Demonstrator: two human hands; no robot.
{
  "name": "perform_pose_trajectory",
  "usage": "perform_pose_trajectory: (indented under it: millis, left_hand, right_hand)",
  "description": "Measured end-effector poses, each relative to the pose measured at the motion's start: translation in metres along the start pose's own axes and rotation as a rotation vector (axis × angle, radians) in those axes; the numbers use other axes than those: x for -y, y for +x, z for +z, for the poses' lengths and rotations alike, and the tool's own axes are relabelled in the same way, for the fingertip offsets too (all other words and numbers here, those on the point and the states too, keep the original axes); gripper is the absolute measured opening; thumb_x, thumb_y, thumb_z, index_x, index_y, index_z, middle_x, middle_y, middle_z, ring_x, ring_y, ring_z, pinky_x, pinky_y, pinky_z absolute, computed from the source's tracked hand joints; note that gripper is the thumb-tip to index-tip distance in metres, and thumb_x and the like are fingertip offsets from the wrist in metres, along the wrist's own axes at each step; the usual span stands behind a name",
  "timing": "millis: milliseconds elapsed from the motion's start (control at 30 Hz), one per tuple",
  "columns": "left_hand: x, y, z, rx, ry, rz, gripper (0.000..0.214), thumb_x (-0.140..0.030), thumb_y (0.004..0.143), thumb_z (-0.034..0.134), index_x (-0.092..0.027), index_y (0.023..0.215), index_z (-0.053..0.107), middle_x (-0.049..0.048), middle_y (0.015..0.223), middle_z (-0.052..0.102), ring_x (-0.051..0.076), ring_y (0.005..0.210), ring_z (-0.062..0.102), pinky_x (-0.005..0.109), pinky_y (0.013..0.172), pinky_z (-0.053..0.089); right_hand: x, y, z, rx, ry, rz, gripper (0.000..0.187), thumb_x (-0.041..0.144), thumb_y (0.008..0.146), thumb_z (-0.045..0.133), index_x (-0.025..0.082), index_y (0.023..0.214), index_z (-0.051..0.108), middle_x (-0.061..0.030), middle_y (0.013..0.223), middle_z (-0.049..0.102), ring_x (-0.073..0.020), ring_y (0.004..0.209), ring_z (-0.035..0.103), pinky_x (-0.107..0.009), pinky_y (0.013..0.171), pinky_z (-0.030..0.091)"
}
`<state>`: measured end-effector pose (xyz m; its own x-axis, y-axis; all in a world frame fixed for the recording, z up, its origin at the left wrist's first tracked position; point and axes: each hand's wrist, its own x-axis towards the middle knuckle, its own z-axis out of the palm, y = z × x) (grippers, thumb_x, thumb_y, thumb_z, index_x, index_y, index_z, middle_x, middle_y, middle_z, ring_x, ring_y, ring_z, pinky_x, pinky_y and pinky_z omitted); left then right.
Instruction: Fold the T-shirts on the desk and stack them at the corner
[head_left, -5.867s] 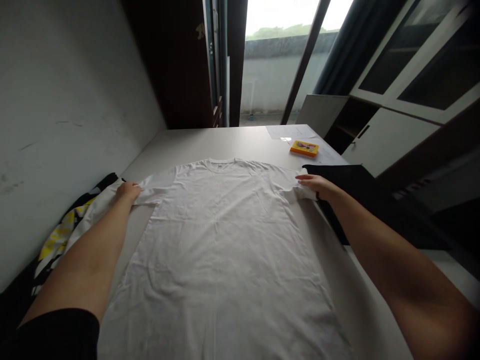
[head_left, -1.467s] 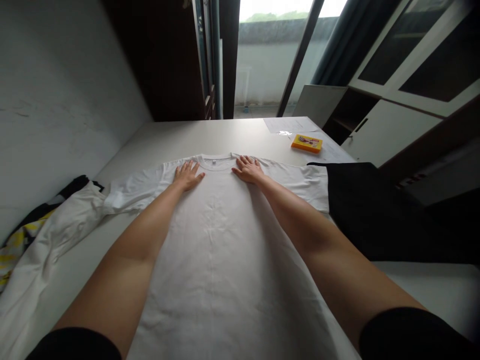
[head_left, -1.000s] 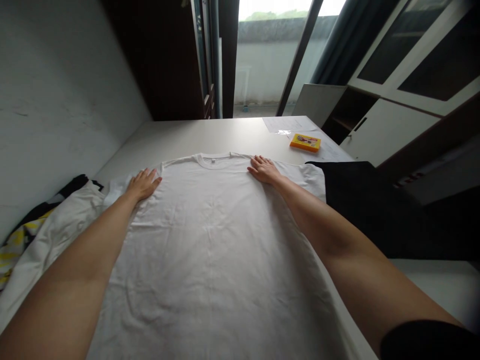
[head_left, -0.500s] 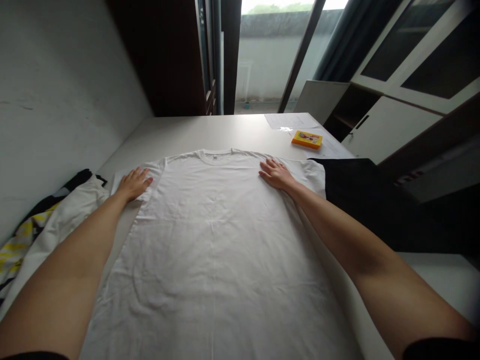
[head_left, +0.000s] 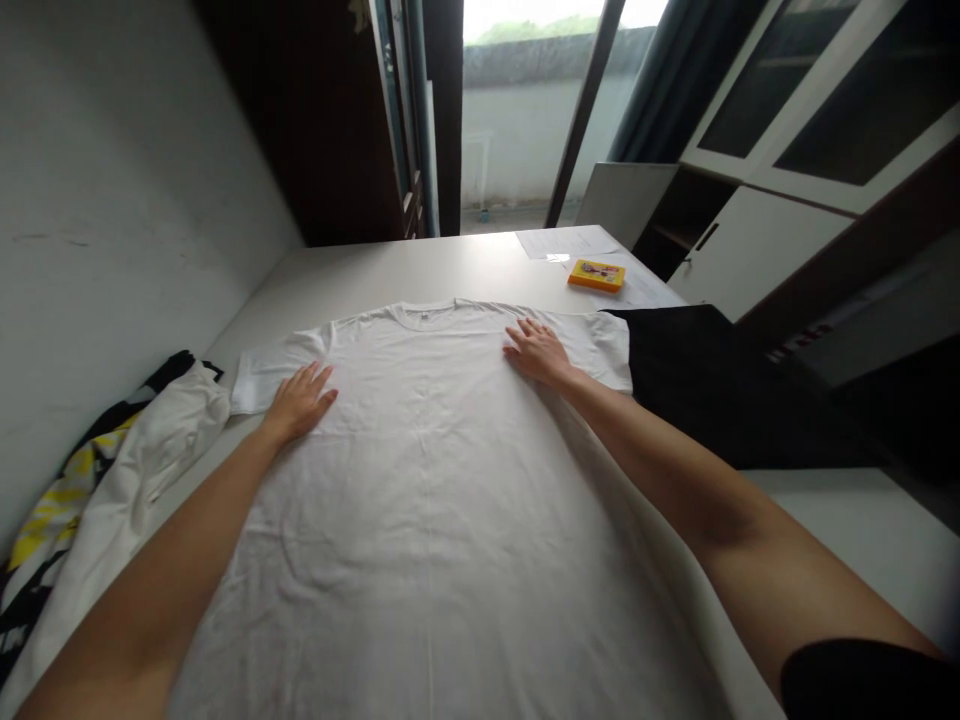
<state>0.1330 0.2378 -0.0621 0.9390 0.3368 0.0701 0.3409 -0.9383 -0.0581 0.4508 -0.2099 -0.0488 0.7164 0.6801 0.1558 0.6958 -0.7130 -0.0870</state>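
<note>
A white T-shirt (head_left: 442,480) lies spread flat on the pale table (head_left: 465,265), collar away from me. My left hand (head_left: 300,400) rests flat on it, fingers spread, just below the left sleeve. Over by the right shoulder, my right hand (head_left: 538,352) also lies flat with fingers stretched out, close to the right sleeve. Neither hand holds anything.
A pile of white and yellow-black clothes (head_left: 97,480) sits at the left against the wall. A black garment (head_left: 712,385) lies right of the shirt. An orange box (head_left: 596,274) and papers (head_left: 562,242) lie at the far right. Cabinets stand on the right.
My left hand has slid from the left sleeve inward and toward me onto the shirt's body. The right hand has stayed near the right shoulder. The left sleeve now lies flat.
</note>
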Motion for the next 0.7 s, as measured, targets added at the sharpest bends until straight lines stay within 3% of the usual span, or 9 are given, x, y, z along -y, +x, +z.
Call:
perform_pose_trajectory:
  millis: [100,167,300,433,567,700]
  left_hand:
    - [0.011,-0.021,-0.004,0.037,0.022,-0.137,0.069,-0.055,0.106,0.022,-0.017,0.163,0.032,0.0182,0.168,0.027,0.037,0.154,0.027,0.060,0.119,0.028]
    - [0.007,-0.031,-0.009,0.023,0.035,-0.149,0.071,-0.056,0.106,0.023,-0.013,0.162,0.032,0.0212,0.167,0.027,0.039,0.154,0.027,0.064,0.118,0.026]
    - [-0.040,-0.062,-0.018,-0.045,0.040,-0.017,0.070,-0.055,0.106,0.026,-0.014,0.162,0.033,0.0172,0.170,0.023,0.035,0.157,0.021,0.059,0.123,0.020]
    - [-0.084,-0.102,-0.016,-0.026,0.009,0.090,0.066,-0.054,0.106,0.027,-0.019,0.162,0.036,0.0133,0.170,0.026,0.032,0.156,0.024,0.054,0.124,0.021]
    - [-0.077,-0.129,-0.018,0.003,-0.002,-0.005,0.068,-0.056,0.106,0.027,-0.020,0.163,0.033,0.0131,0.170,0.024,0.032,0.156,0.024,0.054,0.124,0.021]
    - [-0.063,-0.144,-0.026,0.038,-0.001,-0.158,0.073,-0.061,0.105,0.025,-0.019,0.164,0.030,0.0159,0.170,0.022,0.036,0.157,0.022,0.060,0.123,0.020]
  right_hand:
    - [0.025,-0.037,-0.006,0.047,0.067,-0.076,0.068,0.060,0.105,0.030,0.019,0.158,0.041,-0.0131,0.166,0.034,-0.0296,0.154,0.030,-0.047,0.123,0.028]
    - [0.032,-0.062,-0.008,0.077,0.082,-0.093,0.069,0.063,0.105,0.029,0.022,0.159,0.040,-0.0115,0.167,0.033,-0.0297,0.154,0.028,-0.048,0.123,0.027]
    - [0.025,-0.097,-0.012,0.054,0.046,-0.030,0.068,0.062,0.105,0.028,0.021,0.157,0.043,-0.0127,0.167,0.031,-0.0303,0.155,0.025,-0.049,0.125,0.023]
    - [0.009,-0.114,-0.015,0.052,0.023,0.018,0.070,0.062,0.104,0.027,0.019,0.157,0.043,-0.0146,0.168,0.028,-0.0305,0.156,0.023,-0.050,0.125,0.021]
    - [-0.001,-0.124,-0.019,0.090,0.023,0.060,0.076,0.066,0.103,0.026,0.018,0.160,0.037,-0.0140,0.170,0.024,-0.0308,0.157,0.018,-0.051,0.126,0.018]
    - [0.005,-0.134,-0.021,0.065,0.009,0.112,0.078,0.065,0.102,0.025,0.014,0.160,0.035,-0.0165,0.170,0.022,-0.0325,0.158,0.016,-0.054,0.126,0.014]
